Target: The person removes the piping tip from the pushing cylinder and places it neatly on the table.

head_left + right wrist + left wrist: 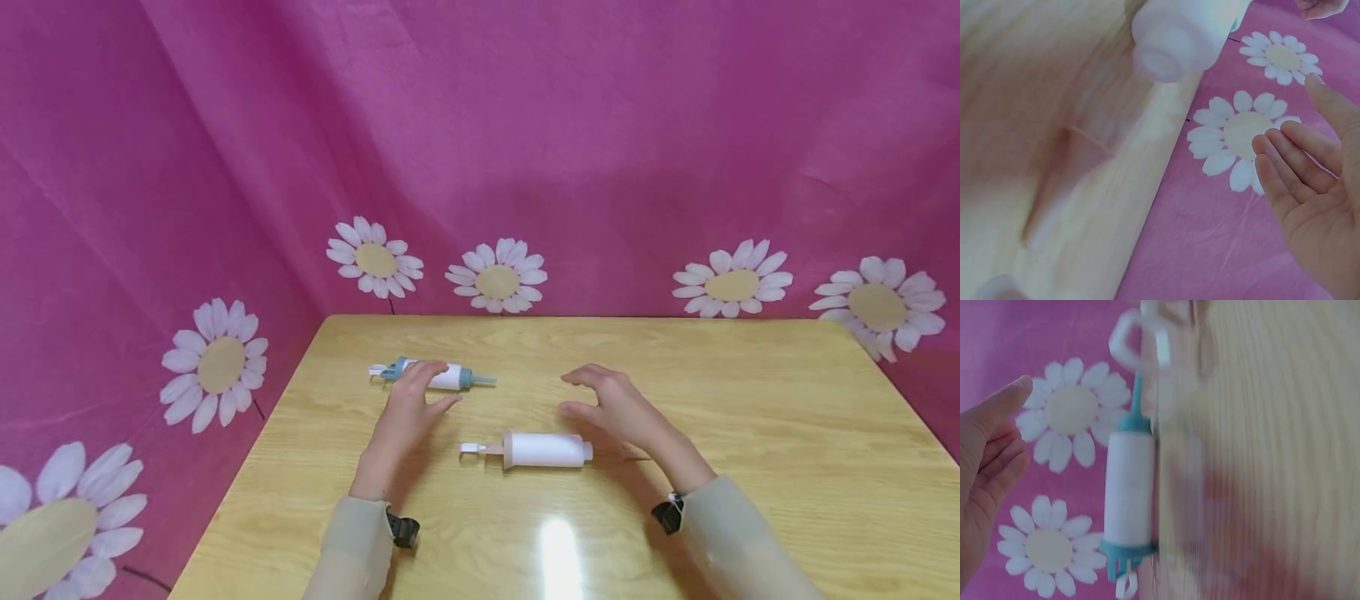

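Note:
My left hand [408, 408] hovers over the table, fingers and thumb spread apart, holding nothing. Beyond it lies a syringe-like white tube with teal ends [450, 377], partly covered by that hand in the head view; the left wrist view shows the teal-ended tube [1130, 487] apart from the fingers. My right hand [618, 408] is raised with its fingers loosely bent and nothing in them. Between the hands and nearer me rests a white tube with a pale pink collar [547, 450] and a white pull end. A pink cone-shaped nozzle [1063, 187] lies under the right wrist.
The wooden table [750, 400] reaches back to a pink cloth [600, 125] printed with white daisies, which also hangs along the left side. Light glares on the tabletop near the front. Both wrists wear black bands [405, 531].

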